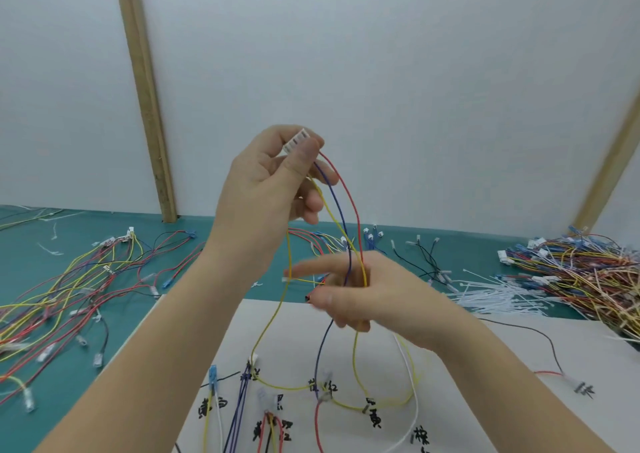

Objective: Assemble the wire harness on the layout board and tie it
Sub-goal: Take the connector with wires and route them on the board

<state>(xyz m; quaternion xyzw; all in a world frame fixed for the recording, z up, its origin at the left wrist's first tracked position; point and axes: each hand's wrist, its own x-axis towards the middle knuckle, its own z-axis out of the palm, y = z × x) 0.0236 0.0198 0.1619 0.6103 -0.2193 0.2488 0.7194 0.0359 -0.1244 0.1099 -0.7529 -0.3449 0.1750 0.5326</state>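
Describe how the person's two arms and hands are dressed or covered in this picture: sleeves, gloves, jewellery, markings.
Both are bare. The left hand and right hand wear no gloves, and no rings show on the visible fingers. Neither wrist shows a watch or band. Both forearms are uncovered down to the frame's edge, with no sleeve or marking in view.

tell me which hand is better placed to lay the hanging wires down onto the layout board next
Right hand, probably. It is low, just above the layout board, with the hanging wires running through its fingers. The left hand is raised and pinching the white connector.
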